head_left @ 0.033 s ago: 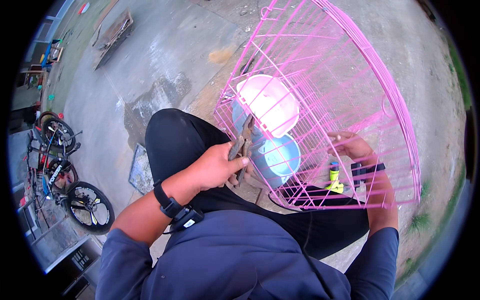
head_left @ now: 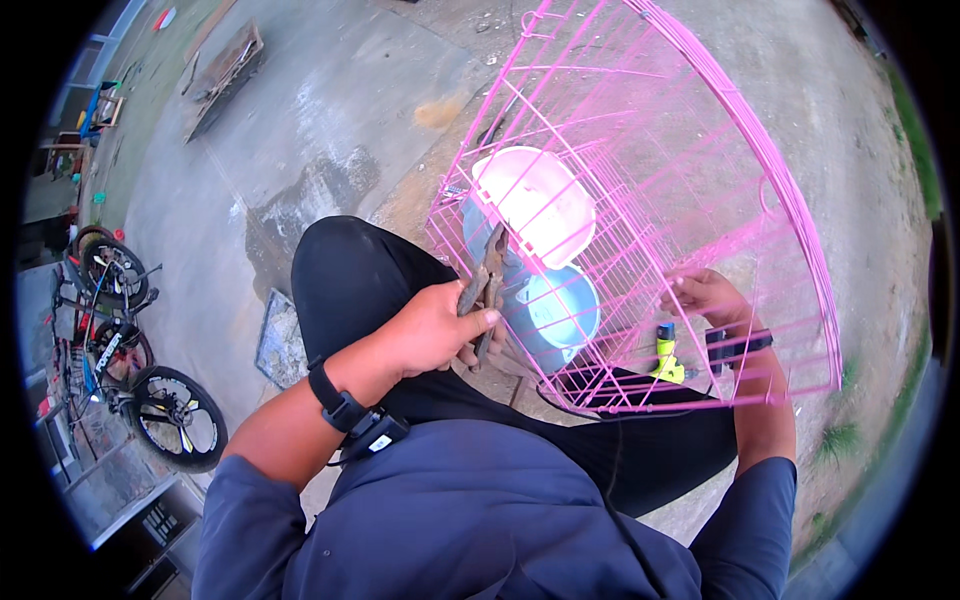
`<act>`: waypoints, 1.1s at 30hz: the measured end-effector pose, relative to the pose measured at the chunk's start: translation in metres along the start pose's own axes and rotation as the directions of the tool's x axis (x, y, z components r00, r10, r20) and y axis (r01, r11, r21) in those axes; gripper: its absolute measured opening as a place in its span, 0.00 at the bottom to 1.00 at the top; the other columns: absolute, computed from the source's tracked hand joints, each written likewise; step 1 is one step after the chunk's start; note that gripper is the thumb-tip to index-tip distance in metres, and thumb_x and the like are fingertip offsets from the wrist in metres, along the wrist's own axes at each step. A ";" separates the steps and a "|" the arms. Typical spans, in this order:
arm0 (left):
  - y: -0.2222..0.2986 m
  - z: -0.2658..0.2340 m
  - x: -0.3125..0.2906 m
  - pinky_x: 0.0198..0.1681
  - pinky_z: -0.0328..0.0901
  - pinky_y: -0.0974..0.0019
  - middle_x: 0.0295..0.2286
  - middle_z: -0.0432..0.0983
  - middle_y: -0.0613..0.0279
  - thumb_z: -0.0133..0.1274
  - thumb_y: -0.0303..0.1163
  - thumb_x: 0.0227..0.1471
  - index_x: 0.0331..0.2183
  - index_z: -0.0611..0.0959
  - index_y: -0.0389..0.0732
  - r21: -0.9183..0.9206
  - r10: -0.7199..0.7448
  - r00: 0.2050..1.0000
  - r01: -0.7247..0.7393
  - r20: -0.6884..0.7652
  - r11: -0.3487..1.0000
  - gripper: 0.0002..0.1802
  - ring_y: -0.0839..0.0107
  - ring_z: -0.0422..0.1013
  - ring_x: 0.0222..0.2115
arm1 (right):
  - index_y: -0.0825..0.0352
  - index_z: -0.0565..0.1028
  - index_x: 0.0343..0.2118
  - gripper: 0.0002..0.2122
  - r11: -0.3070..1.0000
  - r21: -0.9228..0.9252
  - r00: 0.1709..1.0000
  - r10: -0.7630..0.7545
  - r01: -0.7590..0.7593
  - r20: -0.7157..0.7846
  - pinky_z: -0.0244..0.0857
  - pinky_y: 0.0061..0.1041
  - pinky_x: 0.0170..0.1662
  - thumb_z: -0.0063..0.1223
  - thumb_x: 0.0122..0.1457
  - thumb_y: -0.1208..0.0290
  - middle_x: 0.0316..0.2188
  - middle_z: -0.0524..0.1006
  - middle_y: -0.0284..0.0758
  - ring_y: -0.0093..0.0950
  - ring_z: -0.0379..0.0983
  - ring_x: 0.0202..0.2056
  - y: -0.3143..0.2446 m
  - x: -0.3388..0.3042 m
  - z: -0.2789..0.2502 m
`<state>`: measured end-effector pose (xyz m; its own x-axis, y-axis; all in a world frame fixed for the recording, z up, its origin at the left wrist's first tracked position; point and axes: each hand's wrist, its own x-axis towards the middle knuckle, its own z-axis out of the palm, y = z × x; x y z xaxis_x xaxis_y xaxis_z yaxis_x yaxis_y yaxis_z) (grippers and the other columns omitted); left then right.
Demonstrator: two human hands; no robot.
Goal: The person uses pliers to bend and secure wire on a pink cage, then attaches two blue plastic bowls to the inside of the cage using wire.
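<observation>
A pink wire cage (head_left: 735, 92) stands tilted over my lap, to the right of centre. My left hand (head_left: 440, 325) is closed around worn, rusty-looking pliers (head_left: 490, 270), their jaws pointing up at the cage's left side. Over on the right, my right hand (head_left: 703, 293) shows through the wires. Its fingers are curled at one of the cage's wires, with the fingertips partly hidden by the bars. Behind the mesh are a white-and-pink basin (head_left: 540, 205) and a light blue bucket (head_left: 563, 312).
A yellow-green tool with a black end (head_left: 667, 358) lies near my right wrist. Bicycles (head_left: 125, 345) are at the left. A shallow tray of grey material (head_left: 283, 345) sits beside my left knee, and a board-like slab (head_left: 223, 80) lies farther off.
The cage has shifted very slightly, its lower edge a little higher. My right hand's fingers have moved a little along the wires. My left hand holds the pliers as before.
</observation>
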<state>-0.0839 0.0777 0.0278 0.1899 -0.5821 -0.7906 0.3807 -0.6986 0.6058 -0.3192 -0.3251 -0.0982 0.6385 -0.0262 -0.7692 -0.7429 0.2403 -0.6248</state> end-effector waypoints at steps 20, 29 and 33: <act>0.000 0.004 0.032 0.21 0.69 0.67 0.30 0.81 0.54 0.52 0.32 0.63 0.40 0.76 0.33 -0.098 0.285 0.958 -0.285 -0.017 0.953 0.11 0.67 0.78 0.24 | 0.63 0.80 0.44 0.14 -0.115 -0.988 0.307 -0.941 0.104 0.142 0.72 0.35 0.44 0.62 0.54 0.72 0.45 0.78 0.36 0.38 0.76 0.46 -0.142 -0.075 0.282; 0.005 0.003 0.030 0.15 0.62 0.69 0.25 0.80 0.55 0.53 0.32 0.60 0.36 0.78 0.34 -0.051 0.295 0.955 -0.293 0.027 0.955 0.09 0.71 0.74 0.16 | 0.64 0.75 0.42 0.11 -0.003 -0.962 0.552 -0.819 -0.274 -0.155 0.76 0.34 0.34 0.53 0.62 0.62 0.40 0.77 0.37 0.37 0.81 0.33 -0.140 -0.025 0.288; 0.003 0.000 0.031 0.13 0.60 0.68 0.24 0.80 0.56 0.54 0.30 0.58 0.33 0.78 0.34 -0.044 0.288 0.957 -0.287 0.024 0.957 0.08 0.71 0.73 0.14 | 0.63 0.73 0.41 0.11 0.042 -0.954 0.571 -0.793 -0.298 -0.213 0.76 0.36 0.32 0.52 0.64 0.62 0.40 0.78 0.38 0.38 0.82 0.31 -0.143 -0.006 0.283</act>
<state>-0.0771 0.0577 0.0055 0.2701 -0.7683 -0.5803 0.3500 -0.4831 0.8026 -0.1601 -0.0849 0.0341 0.9105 -0.4125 0.0275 -0.4134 -0.9074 0.0756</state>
